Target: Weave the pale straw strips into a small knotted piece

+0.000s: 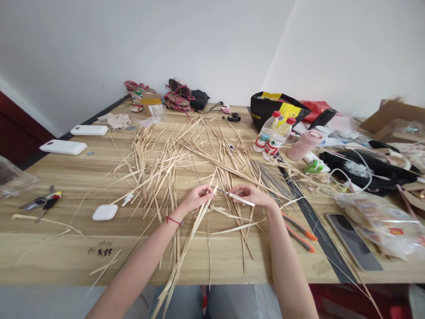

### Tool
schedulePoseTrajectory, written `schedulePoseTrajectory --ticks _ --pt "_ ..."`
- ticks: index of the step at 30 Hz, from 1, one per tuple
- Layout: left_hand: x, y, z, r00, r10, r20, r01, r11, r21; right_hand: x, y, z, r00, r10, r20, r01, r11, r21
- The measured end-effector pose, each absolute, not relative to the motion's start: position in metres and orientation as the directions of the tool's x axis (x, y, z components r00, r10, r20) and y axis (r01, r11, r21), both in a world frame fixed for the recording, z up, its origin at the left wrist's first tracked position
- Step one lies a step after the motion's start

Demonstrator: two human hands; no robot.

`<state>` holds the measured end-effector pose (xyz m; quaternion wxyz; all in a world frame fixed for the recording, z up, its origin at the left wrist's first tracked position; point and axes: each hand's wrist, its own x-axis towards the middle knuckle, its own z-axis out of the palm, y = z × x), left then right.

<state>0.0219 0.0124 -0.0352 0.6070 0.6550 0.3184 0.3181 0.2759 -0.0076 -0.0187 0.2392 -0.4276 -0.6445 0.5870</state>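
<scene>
My left hand [196, 198] is closed in a pinch on a long dry straw strip [191, 237] that runs down toward the table's front edge. My right hand [254, 195] is closed around a small white-handled blade tool [239, 198], its tip pointing left at the strip between my hands. Both hands hover over a wide scatter of dry straw strips [172, 159] on the wooden table [66, 248].
Orange-handled pliers [299, 231] and a long black ruler [315, 221] lie right of my right hand. A phone [353, 241], plastic bags, two bottles [272, 135] and a pink cup [303, 145] crowd the right. An earbud case [105, 212], keys [43, 202] and power banks sit left.
</scene>
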Motion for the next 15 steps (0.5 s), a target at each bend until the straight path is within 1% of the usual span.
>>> schedulePoseTrajectory --ticks 7,15 --pt "0.0222 0.0117 -0.0343 0.594 0.804 0.029 0.054 -0.076 0.996 0.2717 -0.0085 -0.0158 -0.506 0.847 -0.165 0.282 -0.018 -0.959" --pt "0.0228 0.0105 -0.0331 0.594 0.804 0.026 0.052 -0.071 0.996 0.2712 -0.0106 -0.0153 -0.487 0.855 -0.179 0.281 -0.040 -0.959"
